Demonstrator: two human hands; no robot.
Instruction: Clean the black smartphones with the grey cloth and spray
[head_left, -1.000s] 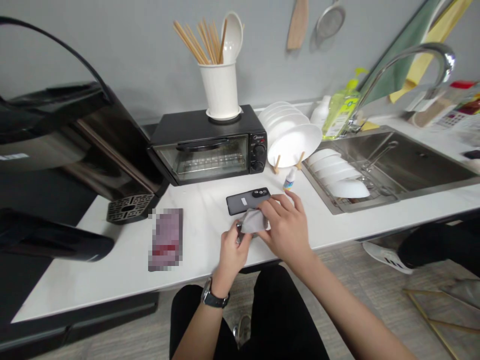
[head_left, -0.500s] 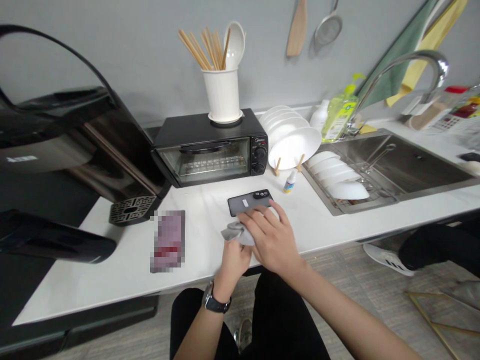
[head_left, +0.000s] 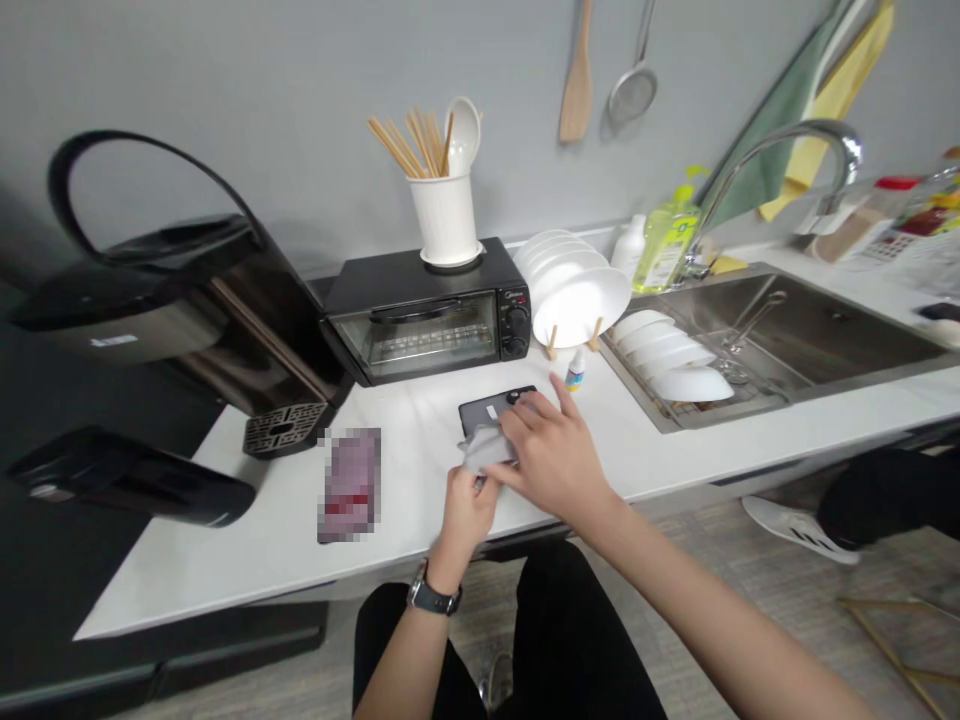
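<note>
A small grey cloth point(head_left: 484, 446) is bunched between my hands, above the near edge of the white counter. My right hand point(head_left: 553, 452) holds it under bent fingers, with the index finger raised. My left hand point(head_left: 469, 508), wearing a watch, is closed just below the cloth; a small dark bit shows at its fingers, too hidden to name. Right behind the cloth lies a black phone point(head_left: 484, 412), back up and partly covered by my right hand. Beyond my right fingers stands a small white bottle point(head_left: 575, 370) with a coloured label.
A blurred-out purple packet point(head_left: 352, 480) lies left, near a dark bottle-like object point(head_left: 150, 480) and a black drinks machine point(head_left: 225, 300). Behind is a toaster oven point(head_left: 427, 325) with a utensil pot point(head_left: 445, 215). White plates point(head_left: 581, 305) and a sink point(head_left: 825, 320) are right.
The view has shifted a little. My right hand's index finger has lifted and its thumb now shows, stretched toward my left hand. The grey cloth is spread somewhat flatter.
</note>
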